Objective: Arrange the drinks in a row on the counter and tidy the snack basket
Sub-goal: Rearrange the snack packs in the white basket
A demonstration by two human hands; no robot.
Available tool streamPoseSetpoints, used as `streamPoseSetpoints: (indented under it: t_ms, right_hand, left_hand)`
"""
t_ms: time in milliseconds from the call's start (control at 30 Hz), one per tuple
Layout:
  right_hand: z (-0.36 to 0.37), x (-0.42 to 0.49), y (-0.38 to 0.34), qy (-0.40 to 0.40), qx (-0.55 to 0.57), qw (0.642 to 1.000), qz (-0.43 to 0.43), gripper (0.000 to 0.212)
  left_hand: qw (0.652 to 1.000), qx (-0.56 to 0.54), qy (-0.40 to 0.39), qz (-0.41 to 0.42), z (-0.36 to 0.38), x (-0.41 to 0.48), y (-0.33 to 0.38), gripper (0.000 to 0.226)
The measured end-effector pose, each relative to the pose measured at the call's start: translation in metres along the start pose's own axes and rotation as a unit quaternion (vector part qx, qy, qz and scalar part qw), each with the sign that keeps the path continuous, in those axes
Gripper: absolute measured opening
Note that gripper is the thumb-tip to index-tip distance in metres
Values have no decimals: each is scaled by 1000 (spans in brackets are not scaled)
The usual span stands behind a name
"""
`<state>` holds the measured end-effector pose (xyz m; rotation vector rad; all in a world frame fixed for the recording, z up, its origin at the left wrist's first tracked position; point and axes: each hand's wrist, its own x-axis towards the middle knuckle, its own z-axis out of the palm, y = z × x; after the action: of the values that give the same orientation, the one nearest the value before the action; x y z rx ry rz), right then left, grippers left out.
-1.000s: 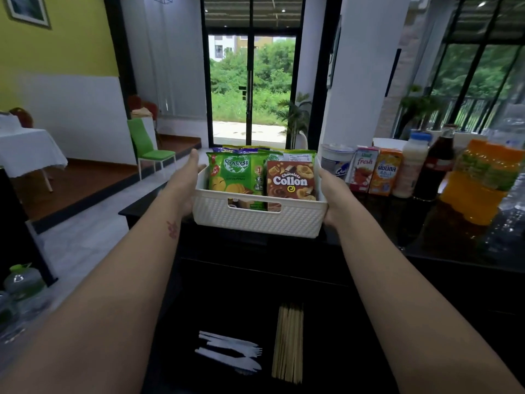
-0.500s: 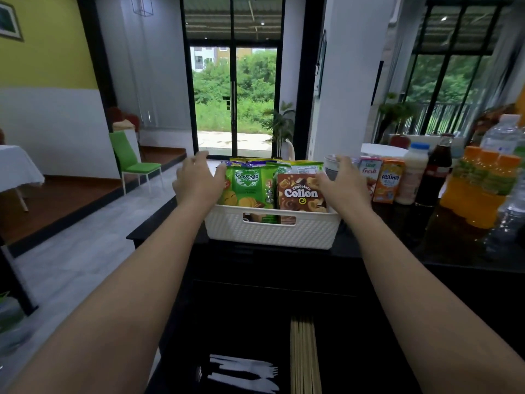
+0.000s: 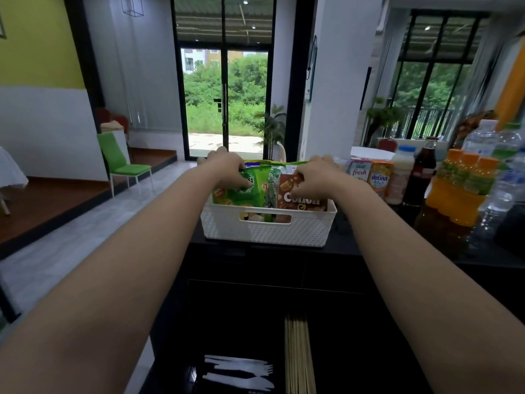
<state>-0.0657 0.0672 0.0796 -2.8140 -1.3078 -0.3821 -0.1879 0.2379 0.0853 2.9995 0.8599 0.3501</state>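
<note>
My left grip point(image 3: 227, 169) clasps the green bag point(image 3: 241, 194) beneath it, which I judge crushable. My right grip point(image 3: 316, 177) pinches the stiffer Collon box point(image 3: 305, 201).

White textured plastic basket point(image 3: 267, 231) on glossy black counter point(image 3: 369, 240); shiny foil snack bags point(image 3: 241, 191).

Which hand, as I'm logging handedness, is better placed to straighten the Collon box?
Right, probably. The right hand grips the Collon box at its top; the left hand holds the green bag across the basket.
</note>
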Motion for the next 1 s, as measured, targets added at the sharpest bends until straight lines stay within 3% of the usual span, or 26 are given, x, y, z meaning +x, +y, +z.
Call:
streamPoseSetpoints:
  t_ms: [133,233,367,533,600,833,1000]
  right_hand:
    - [-18,-7,1,-73,118,990,1,46]
    - [-34,-16,0,-90,168,982,-9,46]
    - [-61,-29,10,-38,208,977,3,42]
    - [-82,-43,22,77,251,962,72,52]
    - [-80,-47,21,117,221,963,103,51]
    - [-68,-45,17,25,312,940,136,24]
    - [-67,-39,22,26,340,927,154,25]
  left_hand:
    - [994,-94,-32,38,-14,-9,4,52]
    - [993,-91,-45,54,-24,-16,10,45]
    - [988,-148,-26,38,-45,-21,10,33]
    - [980,-194,32,1,-73,-33,9,62]
    - [985,-170,34,-13,-79,-39,13,55]
    - [961,-255,-39,-104,-75,-45,13,24]
    - [951,-266,-78,-139,-74,-44,16,35]
